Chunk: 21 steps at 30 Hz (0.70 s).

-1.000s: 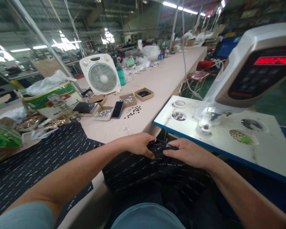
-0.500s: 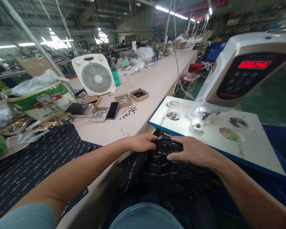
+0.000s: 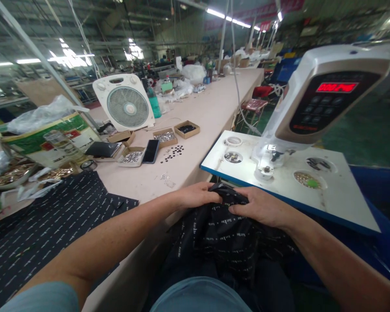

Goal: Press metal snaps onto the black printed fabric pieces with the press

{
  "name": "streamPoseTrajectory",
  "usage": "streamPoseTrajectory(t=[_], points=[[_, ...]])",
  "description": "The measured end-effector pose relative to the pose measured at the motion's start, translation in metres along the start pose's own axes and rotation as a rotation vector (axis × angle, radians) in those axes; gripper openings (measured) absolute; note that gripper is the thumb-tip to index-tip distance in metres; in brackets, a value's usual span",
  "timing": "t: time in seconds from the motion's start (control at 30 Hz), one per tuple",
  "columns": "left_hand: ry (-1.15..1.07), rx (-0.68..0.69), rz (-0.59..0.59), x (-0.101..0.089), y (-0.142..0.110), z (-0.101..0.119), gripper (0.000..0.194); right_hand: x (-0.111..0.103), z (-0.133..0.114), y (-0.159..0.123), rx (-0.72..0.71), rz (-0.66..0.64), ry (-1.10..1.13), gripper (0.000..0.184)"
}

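A black garment with rows of small white lettering (image 3: 227, 234) hangs over my lap, its upper edge bunched between my hands. My left hand (image 3: 199, 195) grips that edge from the left, thumb on top. From the right, my right hand (image 3: 260, 206) pinches the same edge between thumb and fingers. Just ahead of my hands stands a snap-fastening machine (image 3: 331, 99) with a lit red display. Its lower die (image 3: 264, 171) sits on a white machine table (image 3: 341, 199), apart from the cloth. Folds hide some of my fingertips.
On the long worktable (image 3: 211, 108) stand a white fan (image 3: 126, 104), small boxes of metal parts (image 3: 131, 157), a phone (image 3: 151, 151) and loose black snap parts (image 3: 173, 152). More black printed fabric (image 3: 68, 225) lies at left. A stool (image 3: 255, 104) stands behind the machine.
My left hand has shifted slightly right along the garment's edge, closer to my right hand. The view has turned a little, so the machine and table appear further left.
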<state>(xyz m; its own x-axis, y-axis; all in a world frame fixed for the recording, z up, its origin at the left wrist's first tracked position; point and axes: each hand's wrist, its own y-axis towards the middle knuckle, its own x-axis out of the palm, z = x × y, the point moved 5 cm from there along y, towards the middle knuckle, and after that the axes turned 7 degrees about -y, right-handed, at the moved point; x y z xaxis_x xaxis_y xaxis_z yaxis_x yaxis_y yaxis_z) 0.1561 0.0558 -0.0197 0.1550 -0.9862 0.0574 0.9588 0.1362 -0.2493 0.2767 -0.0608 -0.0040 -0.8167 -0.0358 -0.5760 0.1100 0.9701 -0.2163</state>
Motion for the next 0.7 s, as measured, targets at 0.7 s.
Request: streamPoseTrajectory(t=[0.7], points=[[0.213, 0.014, 0.004, -0.001, -0.005, -0.072, 0.037, 0.0, 0.01, 0.01, -0.018, -0.066, -0.201, 0.046]])
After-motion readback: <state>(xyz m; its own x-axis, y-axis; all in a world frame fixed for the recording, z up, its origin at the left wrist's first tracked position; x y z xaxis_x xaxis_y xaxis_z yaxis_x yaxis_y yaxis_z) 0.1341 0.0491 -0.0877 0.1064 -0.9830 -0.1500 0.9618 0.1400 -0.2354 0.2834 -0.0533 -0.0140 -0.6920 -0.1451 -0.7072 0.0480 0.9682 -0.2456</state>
